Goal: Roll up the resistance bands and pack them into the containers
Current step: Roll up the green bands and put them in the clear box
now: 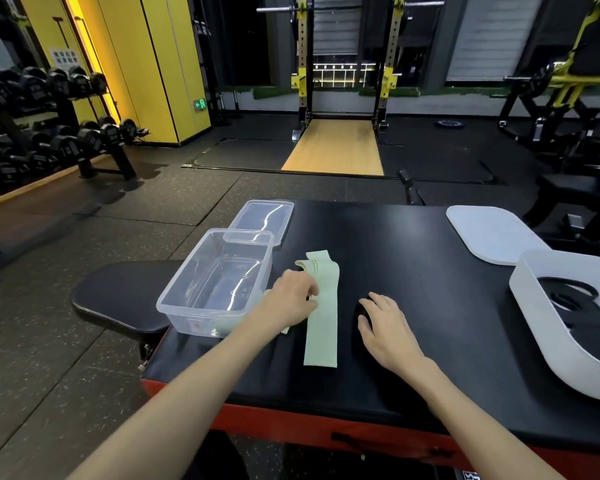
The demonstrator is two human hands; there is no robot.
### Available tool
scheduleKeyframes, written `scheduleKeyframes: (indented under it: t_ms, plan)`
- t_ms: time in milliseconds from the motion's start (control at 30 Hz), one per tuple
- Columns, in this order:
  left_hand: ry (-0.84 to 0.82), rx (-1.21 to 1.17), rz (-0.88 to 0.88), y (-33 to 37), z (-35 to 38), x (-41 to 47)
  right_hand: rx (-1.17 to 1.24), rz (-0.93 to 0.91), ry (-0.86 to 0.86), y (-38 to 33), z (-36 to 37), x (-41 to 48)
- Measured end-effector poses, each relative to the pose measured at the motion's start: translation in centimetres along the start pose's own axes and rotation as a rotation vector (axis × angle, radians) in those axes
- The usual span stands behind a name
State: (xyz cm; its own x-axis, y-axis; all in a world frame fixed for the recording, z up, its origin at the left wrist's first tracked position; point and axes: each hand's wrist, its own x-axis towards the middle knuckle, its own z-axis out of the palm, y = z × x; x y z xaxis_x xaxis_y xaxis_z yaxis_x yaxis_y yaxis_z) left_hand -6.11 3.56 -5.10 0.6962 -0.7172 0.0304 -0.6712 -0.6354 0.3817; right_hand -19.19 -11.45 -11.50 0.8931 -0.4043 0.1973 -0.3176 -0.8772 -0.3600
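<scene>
Band (321,341) apparently within left grip (291,301)

Left grip (289,299) pinches, knuckles up; right grip (386,323) cups, palm down.

The pale green band (321,327) is plain, on a black top (413,258) with a red side. The left tub (201,323) is clear; the white tub (548,337) holds black bands (565,299).

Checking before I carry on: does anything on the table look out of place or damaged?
Nothing spilled or damaged. The clear container sits at the left edge of the table, and the green bands the left hand grips lie loose and overlapping.
</scene>
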Motion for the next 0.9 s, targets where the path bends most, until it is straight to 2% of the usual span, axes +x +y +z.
scheduleKeyframes:
  t_ms: [167, 233, 333, 433, 567, 733, 800, 900]
  plan:
    - [0.249, 0.119, -0.035, -0.5, 1.2, 0.6, 0.029, -0.024, 0.012, 0.3, 0.3, -0.8]
    - [0.256, 0.096, -0.082, -0.9, 1.3, 1.0, 0.028, -0.029, 0.019, 0.3, 0.3, -0.8]
    - [0.203, 0.010, -0.113, -1.5, 1.0, 1.7, 0.037, -0.029, 0.010, 0.4, 0.1, -0.9]
    - [0.304, -0.091, -0.159, -0.9, -0.6, 2.5, 0.078, -0.026, -0.014, 0.3, -0.3, -0.8]
    - [0.358, -0.329, -0.215, 1.2, -4.2, 3.1, 0.189, 0.008, -0.055, 0.2, -2.1, -0.6]
    - [0.349, -0.825, -0.238, 4.2, -6.8, 4.0, 0.570, 0.187, -0.018, 0.0, -6.0, 0.9]
    - [0.251, -0.984, -0.206, 5.6, -6.8, 4.0, 0.825, 0.283, -0.015, -0.4, -8.1, 2.0]
    - [0.050, -1.119, -0.111, 7.7, -6.0, 3.6, 1.270, 0.388, -0.100, -0.5, -11.3, 3.4]
